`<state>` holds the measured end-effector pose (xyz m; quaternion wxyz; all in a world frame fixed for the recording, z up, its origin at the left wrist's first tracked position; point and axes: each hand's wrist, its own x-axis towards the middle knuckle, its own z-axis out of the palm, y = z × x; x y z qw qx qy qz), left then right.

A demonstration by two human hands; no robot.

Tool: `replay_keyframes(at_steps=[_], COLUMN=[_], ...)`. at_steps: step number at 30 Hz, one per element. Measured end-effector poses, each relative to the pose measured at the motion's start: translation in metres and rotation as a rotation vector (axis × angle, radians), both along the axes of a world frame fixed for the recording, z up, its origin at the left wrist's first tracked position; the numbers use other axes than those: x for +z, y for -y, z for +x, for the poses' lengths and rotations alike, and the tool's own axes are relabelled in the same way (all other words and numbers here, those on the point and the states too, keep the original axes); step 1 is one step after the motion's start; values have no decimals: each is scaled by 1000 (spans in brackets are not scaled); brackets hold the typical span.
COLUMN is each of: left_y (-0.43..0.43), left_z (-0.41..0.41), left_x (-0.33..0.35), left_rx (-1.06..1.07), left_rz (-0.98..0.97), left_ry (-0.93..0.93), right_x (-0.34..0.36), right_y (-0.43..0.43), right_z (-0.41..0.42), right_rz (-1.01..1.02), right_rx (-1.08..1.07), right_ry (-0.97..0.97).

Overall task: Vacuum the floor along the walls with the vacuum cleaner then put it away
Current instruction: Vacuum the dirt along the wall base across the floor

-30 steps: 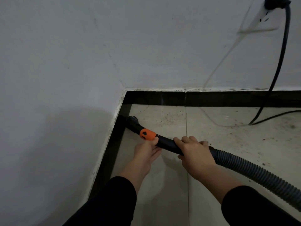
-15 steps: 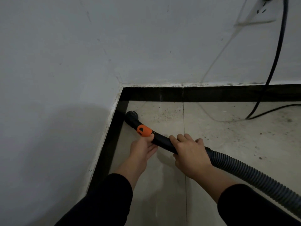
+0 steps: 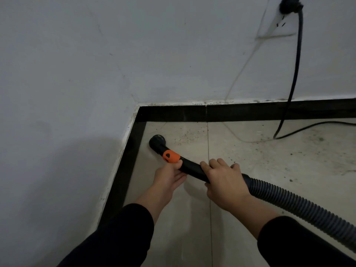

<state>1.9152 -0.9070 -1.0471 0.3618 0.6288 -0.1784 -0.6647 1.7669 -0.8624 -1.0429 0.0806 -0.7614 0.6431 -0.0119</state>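
My left hand (image 3: 170, 177) and right hand (image 3: 224, 183) grip the vacuum nozzle (image 3: 191, 169); specks (image 3: 192, 134) at centre frame lie unvacuumed, storing not yet done.

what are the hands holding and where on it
Both hold the black wand: right hand grips it by the hose end, left hand holds it just behind the orange collar.

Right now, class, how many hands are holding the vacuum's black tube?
2. The left hand holds the black tube just behind the orange collar; the right hand grips it further back, next to the ribbed hose.
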Motion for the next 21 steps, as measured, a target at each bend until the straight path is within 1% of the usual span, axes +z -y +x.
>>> replay_keyframes(at_steps=[6, 21], left_y=[-2, -9], left_z=[-1, -27], left_x=[4, 4], left_rx=[-68, -152], left_rz=[7, -10], left_ry=[4, -26], right_x=[3, 11], right_y=[-4, -15], right_z=[-5, -26], right_rz=[-11, 2], right_rx=[6, -67], right_ry=[-8, -29])
